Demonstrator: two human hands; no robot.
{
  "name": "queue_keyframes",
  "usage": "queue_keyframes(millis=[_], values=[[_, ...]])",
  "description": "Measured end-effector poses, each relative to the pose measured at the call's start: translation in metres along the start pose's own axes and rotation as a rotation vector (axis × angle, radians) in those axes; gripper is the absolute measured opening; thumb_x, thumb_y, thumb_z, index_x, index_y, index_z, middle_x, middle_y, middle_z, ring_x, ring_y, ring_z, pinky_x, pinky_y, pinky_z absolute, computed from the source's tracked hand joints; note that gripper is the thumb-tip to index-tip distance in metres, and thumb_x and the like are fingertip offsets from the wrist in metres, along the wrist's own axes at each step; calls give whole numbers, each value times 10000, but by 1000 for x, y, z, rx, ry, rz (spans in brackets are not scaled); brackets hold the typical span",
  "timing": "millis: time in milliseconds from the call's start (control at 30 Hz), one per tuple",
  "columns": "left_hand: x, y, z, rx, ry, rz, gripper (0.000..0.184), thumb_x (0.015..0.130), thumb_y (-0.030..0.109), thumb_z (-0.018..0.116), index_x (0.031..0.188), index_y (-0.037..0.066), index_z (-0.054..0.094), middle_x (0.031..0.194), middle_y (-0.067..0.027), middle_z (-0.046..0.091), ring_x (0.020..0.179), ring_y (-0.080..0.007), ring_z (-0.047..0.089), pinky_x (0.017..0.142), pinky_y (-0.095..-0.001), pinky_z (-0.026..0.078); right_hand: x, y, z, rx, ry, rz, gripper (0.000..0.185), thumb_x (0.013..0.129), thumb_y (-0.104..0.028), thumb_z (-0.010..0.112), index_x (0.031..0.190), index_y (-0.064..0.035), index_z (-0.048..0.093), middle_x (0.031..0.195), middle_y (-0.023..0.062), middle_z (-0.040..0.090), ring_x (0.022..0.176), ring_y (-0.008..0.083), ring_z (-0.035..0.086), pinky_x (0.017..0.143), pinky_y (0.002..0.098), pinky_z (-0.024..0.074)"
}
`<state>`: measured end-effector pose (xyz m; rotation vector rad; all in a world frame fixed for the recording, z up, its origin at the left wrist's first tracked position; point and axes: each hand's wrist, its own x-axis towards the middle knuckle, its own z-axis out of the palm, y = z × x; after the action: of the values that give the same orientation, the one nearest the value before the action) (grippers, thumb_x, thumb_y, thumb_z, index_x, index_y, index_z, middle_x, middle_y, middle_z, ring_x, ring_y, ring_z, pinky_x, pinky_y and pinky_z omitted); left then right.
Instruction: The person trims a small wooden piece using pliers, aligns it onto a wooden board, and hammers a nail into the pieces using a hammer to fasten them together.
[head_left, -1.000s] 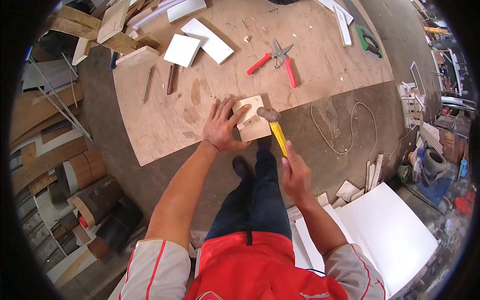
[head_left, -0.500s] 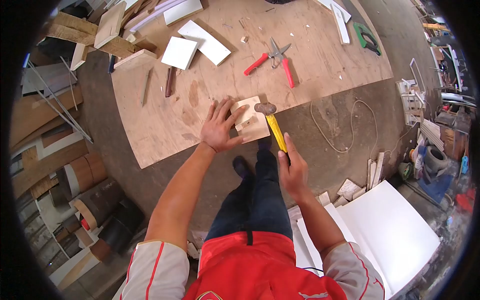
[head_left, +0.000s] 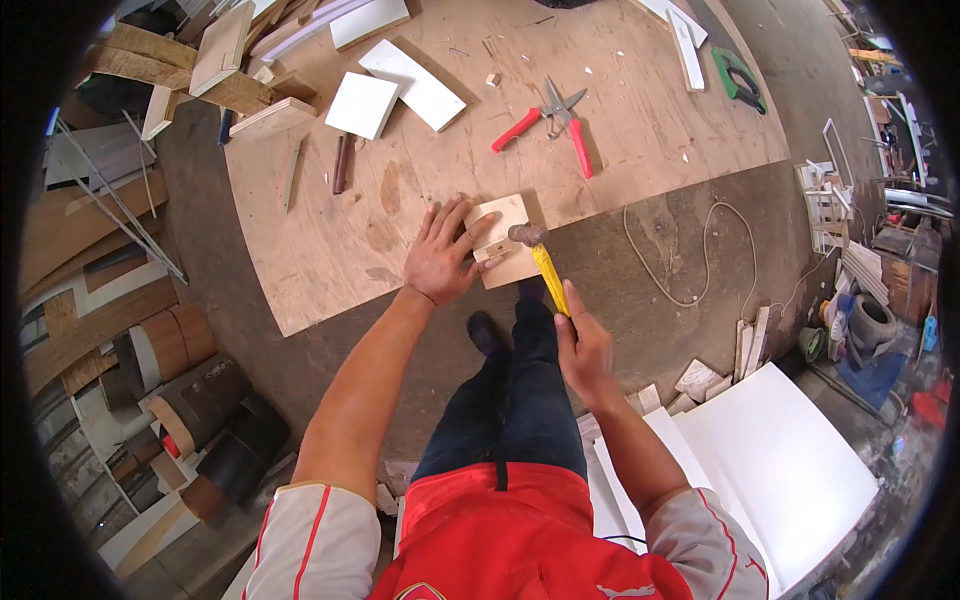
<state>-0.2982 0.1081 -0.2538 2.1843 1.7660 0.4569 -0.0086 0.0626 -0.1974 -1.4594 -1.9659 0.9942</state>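
My left hand point(head_left: 440, 262) lies over the left side of a small pale wooden piece point(head_left: 506, 212) at the front edge of the plywood sheet. Its fingers reach across the top and its thumb presses near a raised strip point(head_left: 490, 249), holding the piece steady. Part of the piece is hidden under the fingers. My right hand point(head_left: 587, 352) is closed round the yellow handle of a hammer point(head_left: 546, 268). The hammer's rusty head appears over the right side of the wooden piece; whether it touches is unclear.
On the plywood sheet point(head_left: 640, 150) lie red-handled snips point(head_left: 551, 122), white board offcuts point(head_left: 412, 85), a brown-handled tool point(head_left: 342, 163) and a green-handled saw point(head_left: 738, 80). Wooden frames point(head_left: 235, 92) stand at the back left. A cord point(head_left: 690, 302) trails on the floor, and white panels point(head_left: 770, 465) lie at right.
The hammer head has dropped slightly toward me, and my right hand has shifted a little down. My left thumb has moved up onto the wooden piece beside the strip.
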Motion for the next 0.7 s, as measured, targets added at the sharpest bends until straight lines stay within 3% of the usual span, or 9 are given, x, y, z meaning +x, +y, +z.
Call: queue_keyframes(millis=[100, 300, 400, 433, 533, 567, 700], values=[[0, 1, 0, -9, 4, -6, 749, 895, 468, 777, 1580, 276, 542, 1604, -160, 472, 1554, -372, 389, 1299, -579, 268, -6, 1, 2, -32, -27, -8, 566, 1054, -87, 642, 1601, -71, 498, 942, 244, 685, 794, 420, 688, 722, 459, 548], [-1, 1, 0, -27, 25, 6, 776, 868, 431, 802, 1583, 275, 540, 1592, -161, 485, 1539, -382, 407, 1293, -581, 279, -15, 3, 11, 12, 208, -161, 563, 1051, -119, 654, 1595, -97, 513, 937, 209, 677, 775, 410, 681, 684, 475, 547], [0, 0, 2, -25, 25, 6, 768, 861, 414, 808, 1571, 267, 554, 1583, -161, 493, 1524, -390, 423, 1286, -583, 294, -16, 6, 15, -206, -57, 12, 571, 1043, -117, 668, 1592, -84, 514, 906, 200, 660, 752, 404, 664, 665, 474, 542], [1, -1, 3, -21, 25, 2, 763, 859, 408, 810, 1565, 264, 561, 1581, -161, 495, 1519, -392, 429, 1283, -584, 300, -12, 6, 11, -194, -39, -23, 572, 1041, -106, 668, 1590, -67, 512, 886, 194, 651, 735, 398, 653, 658, 470, 540], [1, 0, 2, -46, 47, 16, 737, 861, 394, 810, 1547, 254, 580, 1572, -160, 501, 1518, -396, 432, 1275, -584, 318, -8, -3, -2, -46, 34, 36, 532, 1057, -81, 639, 1575, -34, 523, 1096, 284, 725, 914, 433, 732, 771, 466, 569], [2, 1, 2, -48, 53, 15, 736, 858, 388, 813, 1543, 251, 583, 1568, -161, 503, 1517, -398, 432, 1273, -585, 322, -5, 1, 2, -24, 182, -94, 579, 1039, -108, 672, 1593, -71, 509, 873, 192, 653, 725, 399, 652, 651, 469, 536], [0, -1, 3, -29, 53, 16, 810, 829, 393, 839, 1572, 272, 540, 1582, -143, 496, 1545, -364, 404, 1285, -562, 308, -12, 12, 12, -111, 128, -124, 578, 1035, -94, 670, 1591, -69, 513, 857, 188, 643, 715, 390, 646, 647, 471, 529]])
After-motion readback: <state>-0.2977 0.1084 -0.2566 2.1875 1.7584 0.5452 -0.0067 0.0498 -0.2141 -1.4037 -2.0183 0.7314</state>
